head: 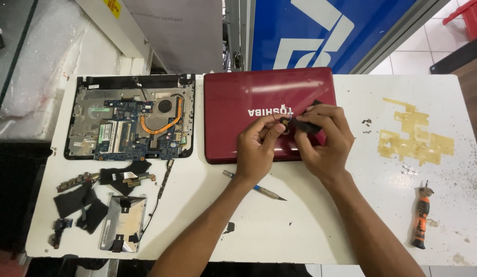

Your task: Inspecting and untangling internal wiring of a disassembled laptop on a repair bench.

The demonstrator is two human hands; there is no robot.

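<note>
The left hand [256, 146] and right hand [320, 136] both pinch a small black part [300, 124] with thin wires, above the red laptop lid [233, 110] on the white bench [279, 220]; a screwdriver [254, 186] lies just beside.

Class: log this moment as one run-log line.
hands: left hand and right hand hold small black part | over: red laptop lid | nearby: screwdriver
</note>
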